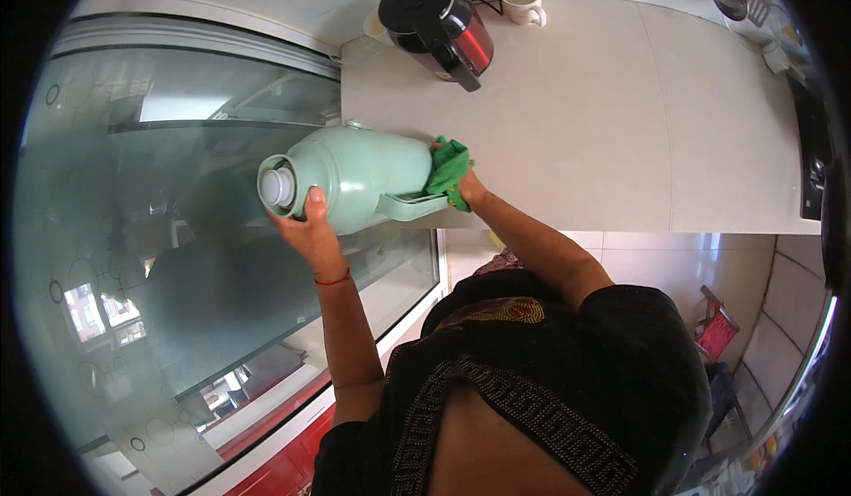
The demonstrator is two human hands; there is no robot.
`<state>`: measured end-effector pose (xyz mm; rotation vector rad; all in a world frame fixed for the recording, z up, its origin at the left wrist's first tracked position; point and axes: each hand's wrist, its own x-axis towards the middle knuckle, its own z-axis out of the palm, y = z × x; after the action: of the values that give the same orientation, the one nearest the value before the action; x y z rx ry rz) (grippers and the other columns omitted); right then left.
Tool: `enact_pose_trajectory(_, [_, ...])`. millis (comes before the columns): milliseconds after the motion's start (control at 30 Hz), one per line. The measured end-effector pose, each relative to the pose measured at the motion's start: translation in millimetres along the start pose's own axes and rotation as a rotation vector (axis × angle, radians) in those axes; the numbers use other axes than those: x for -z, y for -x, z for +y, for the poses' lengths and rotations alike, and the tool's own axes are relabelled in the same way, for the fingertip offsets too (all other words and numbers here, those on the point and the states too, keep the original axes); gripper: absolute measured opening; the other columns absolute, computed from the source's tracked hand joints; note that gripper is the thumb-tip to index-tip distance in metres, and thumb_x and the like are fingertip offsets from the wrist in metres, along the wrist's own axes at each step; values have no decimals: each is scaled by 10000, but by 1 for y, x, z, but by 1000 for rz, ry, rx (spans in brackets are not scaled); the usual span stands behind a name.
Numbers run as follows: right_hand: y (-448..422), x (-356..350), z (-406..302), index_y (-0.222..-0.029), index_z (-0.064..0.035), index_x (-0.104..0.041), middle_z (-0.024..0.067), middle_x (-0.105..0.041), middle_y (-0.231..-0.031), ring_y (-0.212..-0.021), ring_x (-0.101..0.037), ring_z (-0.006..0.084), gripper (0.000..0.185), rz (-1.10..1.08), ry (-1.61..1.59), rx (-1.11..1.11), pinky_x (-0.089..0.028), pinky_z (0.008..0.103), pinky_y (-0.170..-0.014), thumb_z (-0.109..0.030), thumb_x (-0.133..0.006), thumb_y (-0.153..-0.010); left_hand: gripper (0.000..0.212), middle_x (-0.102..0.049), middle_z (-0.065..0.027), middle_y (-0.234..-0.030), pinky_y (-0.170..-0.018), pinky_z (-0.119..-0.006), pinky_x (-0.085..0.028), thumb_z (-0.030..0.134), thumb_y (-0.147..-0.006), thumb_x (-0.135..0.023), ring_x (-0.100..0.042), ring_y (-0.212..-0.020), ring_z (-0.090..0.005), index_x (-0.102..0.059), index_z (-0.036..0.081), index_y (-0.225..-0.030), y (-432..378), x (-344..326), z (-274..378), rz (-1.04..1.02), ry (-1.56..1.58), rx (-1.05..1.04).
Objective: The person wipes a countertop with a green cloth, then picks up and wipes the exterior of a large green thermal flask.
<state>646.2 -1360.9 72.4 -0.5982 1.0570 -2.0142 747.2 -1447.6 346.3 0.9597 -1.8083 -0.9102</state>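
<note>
A pale green thermos flask (372, 167) is tilted onto its side above the left end of the counter. Its white stopper (278, 186) points left, and its side handle (412, 207) faces me. My left hand (312, 230) grips the flask's neck rim, thumb on top. At the base end, my right hand (471, 187) holds a green cloth (450, 167) against the flask. The cloth hides most of those fingers.
A red and black electric kettle (435, 30) stands at the counter's (565, 124) back left, beside a white mug (522, 0). Left of me is a glass sliding door (199, 230). A black cooktop (810, 157) sits at the far right. Near the floor is a red folding stool (718, 333).
</note>
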Motion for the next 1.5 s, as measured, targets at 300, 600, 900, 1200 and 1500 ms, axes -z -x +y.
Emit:
enact_pose_trajectory(300, [-50, -68, -167, -1371, -74, -361, 119, -443, -1308, -1170, -446, 241, 671, -307, -29, 206, -323, 337, -1013, -264, -630, -787, 616, -504, -153, -1187, -910, -342, -421, 201, -781, -618, -519, -1053, -231, -376, -56, -1286, 0, -8, 6, -34, -2, -81])
enact_pose_trajectory(600, [-39, 28, 39, -1338, -91, -401, 84, -454, -1334, -1250, -393, 227, 553, -72, 590, 328, -261, 351, -1073, -311, -550, -853, 672, -462, -155, -1235, -956, -363, -379, 228, -745, -637, -475, -1101, -246, -362, -45, -1293, -2, -11, 9, -64, 55, -19])
enact_pose_trajectory(900, [-26, -29, -103, -1158, -8, -492, 166, -518, -1112, -1049, -480, 332, 586, -81, 777, 630, -378, 389, -939, -97, -680, -610, 683, -437, -134, -1287, -1013, -352, -332, 176, -783, -615, -435, -1191, -235, -299, -22, -1356, -6, 25, 5, -307, 50, 20])
enact_pose_trajectory(1200, [-63, -62, -120, -1341, -64, -400, 62, -481, -1296, -1160, -465, 150, 676, -266, -187, 262, -358, 277, -1006, -72, -668, -721, 1029, -460, -138, -1317, -966, -361, -408, 562, -612, -757, -488, -1167, -266, -323, -13, -1347, -74, 26, -24, -570, 145, -412])
enact_pose_trajectory(1500, [-25, 25, 10, -1111, -60, -508, 91, -550, -1150, -1068, -518, 211, 240, -213, 732, 172, -411, 321, -951, -102, -465, -879, 790, -525, -121, -1200, -908, -362, -435, 397, -636, -751, -531, -1067, -221, -477, -51, -1226, -48, 34, -30, -523, 320, -70])
